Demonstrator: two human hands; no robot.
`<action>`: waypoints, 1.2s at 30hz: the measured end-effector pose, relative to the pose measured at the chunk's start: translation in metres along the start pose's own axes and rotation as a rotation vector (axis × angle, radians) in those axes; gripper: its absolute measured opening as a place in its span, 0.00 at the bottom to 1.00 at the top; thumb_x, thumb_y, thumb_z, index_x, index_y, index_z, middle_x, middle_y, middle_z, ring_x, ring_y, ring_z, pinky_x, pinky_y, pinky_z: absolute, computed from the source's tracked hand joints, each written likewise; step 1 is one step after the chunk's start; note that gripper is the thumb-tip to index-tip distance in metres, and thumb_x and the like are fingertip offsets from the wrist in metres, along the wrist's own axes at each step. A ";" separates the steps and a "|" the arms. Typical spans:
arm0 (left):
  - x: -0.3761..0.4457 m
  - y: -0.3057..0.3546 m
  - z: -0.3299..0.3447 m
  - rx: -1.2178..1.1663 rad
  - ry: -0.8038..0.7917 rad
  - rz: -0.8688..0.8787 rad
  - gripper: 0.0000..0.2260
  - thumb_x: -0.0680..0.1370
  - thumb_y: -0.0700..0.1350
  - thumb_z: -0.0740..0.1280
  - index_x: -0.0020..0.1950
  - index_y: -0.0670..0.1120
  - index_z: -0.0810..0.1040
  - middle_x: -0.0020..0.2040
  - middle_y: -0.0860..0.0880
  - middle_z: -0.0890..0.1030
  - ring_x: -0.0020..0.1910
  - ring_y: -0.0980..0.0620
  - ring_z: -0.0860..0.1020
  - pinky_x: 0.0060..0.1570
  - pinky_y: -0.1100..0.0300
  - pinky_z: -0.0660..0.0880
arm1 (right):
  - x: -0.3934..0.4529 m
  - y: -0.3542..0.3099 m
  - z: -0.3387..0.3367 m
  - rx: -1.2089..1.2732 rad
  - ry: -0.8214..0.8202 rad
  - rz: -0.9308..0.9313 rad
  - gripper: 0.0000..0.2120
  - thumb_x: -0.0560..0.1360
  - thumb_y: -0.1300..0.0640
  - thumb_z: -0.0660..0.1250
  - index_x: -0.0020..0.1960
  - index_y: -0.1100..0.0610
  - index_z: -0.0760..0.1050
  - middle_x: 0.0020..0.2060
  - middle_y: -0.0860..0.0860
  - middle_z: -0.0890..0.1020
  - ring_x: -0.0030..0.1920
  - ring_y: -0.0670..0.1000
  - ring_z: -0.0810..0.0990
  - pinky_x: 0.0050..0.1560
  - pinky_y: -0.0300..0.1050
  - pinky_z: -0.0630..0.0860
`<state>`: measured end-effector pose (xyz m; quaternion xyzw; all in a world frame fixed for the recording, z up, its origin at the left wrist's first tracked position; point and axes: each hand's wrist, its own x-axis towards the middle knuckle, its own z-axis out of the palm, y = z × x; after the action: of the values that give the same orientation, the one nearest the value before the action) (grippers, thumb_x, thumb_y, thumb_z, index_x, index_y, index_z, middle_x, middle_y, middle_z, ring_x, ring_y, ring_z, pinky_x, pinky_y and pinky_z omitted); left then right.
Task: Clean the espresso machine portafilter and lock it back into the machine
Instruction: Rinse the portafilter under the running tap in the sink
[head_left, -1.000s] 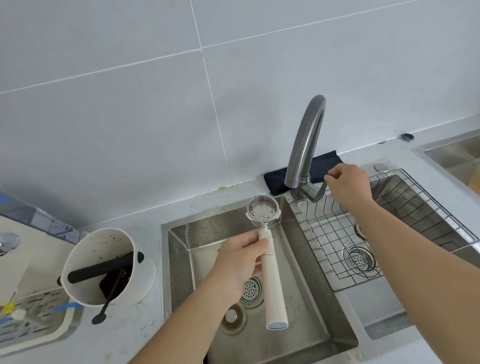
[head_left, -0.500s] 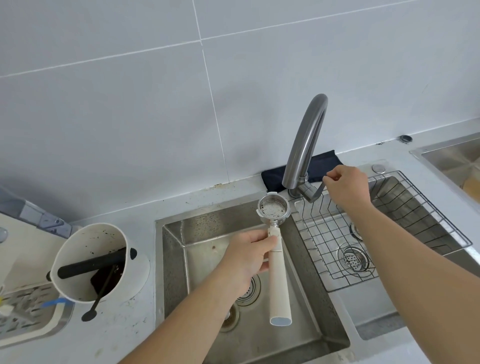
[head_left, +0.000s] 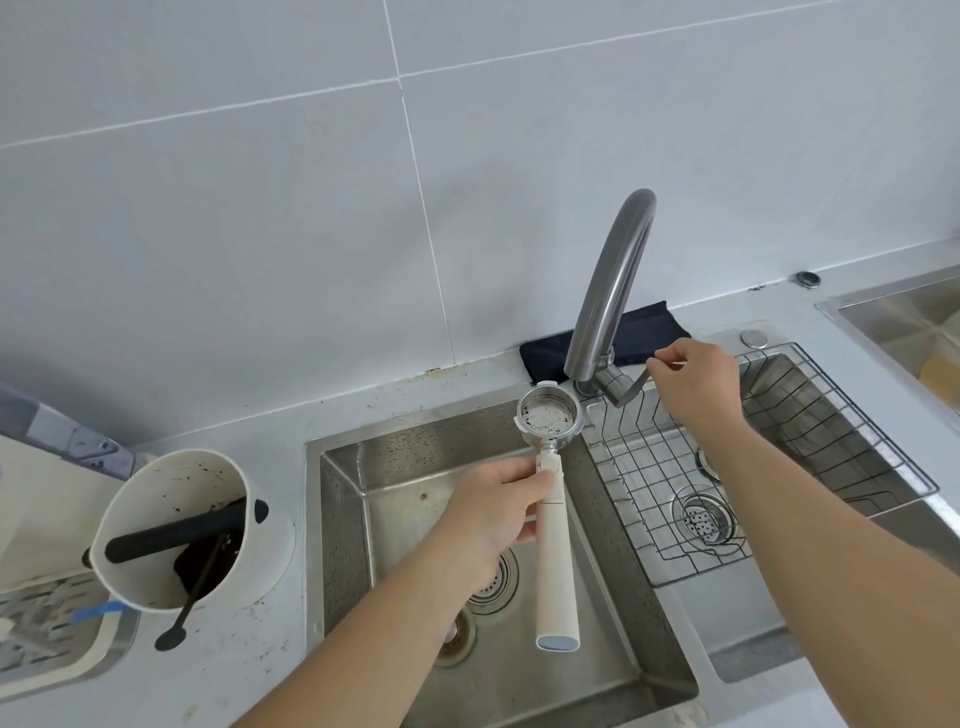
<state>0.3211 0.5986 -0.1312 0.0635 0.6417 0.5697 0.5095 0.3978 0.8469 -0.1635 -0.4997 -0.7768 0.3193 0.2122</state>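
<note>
The left hand (head_left: 493, 514) covered part of the portafilter (head_left: 551, 499) handle. The faucet (head_left: 610, 291) hid the middle of the dark cloth (head_left: 657, 325) behind it. At the left edge, a drip tray (head_left: 41, 639) was cut off. At the far right, another basin (head_left: 904, 317) ran out of view, its yellowish contents unclear.

Left sink (head_left: 654, 670) sunk in the bench (head_left: 249, 654), drain (head_left: 493, 579) in its floor. Right of it, a second basin with a wire rack (head_left: 857, 431) set inside, strainer (head_left: 704, 519) beneath the wires. Tap (head_left: 613, 291) behind, between the two basins; cloth (head_left: 660, 325) behind the tap against the wall (head_left: 260, 208). Portafilter (head_left: 550, 493) over the left sink, basket under the tap, held by left hand (head_left: 493, 512). Right hand (head_left: 696, 384) on the tap lever, over the rack. Knock box (head_left: 182, 525) on the bench left of the sink, spoon (head_left: 192, 597) leaning in it. Tray (head_left: 52, 639) at far left.
</note>
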 end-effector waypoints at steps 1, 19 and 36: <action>0.000 0.000 -0.001 0.002 0.000 0.001 0.05 0.77 0.40 0.69 0.47 0.46 0.85 0.39 0.50 0.83 0.38 0.52 0.80 0.46 0.54 0.78 | 0.000 0.001 0.000 -0.002 0.001 0.000 0.05 0.77 0.57 0.67 0.47 0.57 0.80 0.38 0.52 0.82 0.32 0.52 0.77 0.36 0.43 0.75; 0.001 0.004 -0.002 0.018 -0.019 0.049 0.07 0.77 0.38 0.69 0.47 0.49 0.85 0.41 0.51 0.85 0.40 0.52 0.81 0.42 0.57 0.80 | -0.006 0.005 0.000 0.005 0.019 0.006 0.06 0.77 0.57 0.67 0.47 0.59 0.81 0.37 0.54 0.82 0.37 0.56 0.80 0.39 0.45 0.76; 0.005 0.003 0.006 -0.009 -0.123 0.027 0.07 0.78 0.40 0.67 0.49 0.47 0.85 0.44 0.48 0.84 0.42 0.51 0.80 0.45 0.55 0.76 | -0.009 0.005 -0.002 0.020 0.022 0.003 0.06 0.78 0.57 0.68 0.47 0.59 0.81 0.41 0.53 0.83 0.41 0.55 0.82 0.43 0.49 0.80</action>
<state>0.3215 0.6068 -0.1309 0.1049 0.6058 0.5743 0.5405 0.4059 0.8411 -0.1658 -0.5022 -0.7704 0.3219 0.2250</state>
